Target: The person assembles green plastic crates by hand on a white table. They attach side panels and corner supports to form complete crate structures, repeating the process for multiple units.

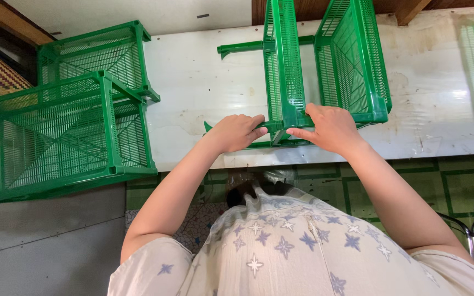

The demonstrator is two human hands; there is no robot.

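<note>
Basically gripping the upright green mesh panel (283,66) at its near bottom corner, left hand (236,131) curled shut, right hand (330,127) pinching, long axis running away.

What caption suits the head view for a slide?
Both hands, left hand and right hand, grip a green plastic rack on a white table.

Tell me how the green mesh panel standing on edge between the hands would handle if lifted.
The panel looks light: it is thin plastic lattice, mostly holes. It probably flexes a little, being so slim. It seems apt to tip, since it stands on edge with only the left hand and right hand steadying its base.
</note>
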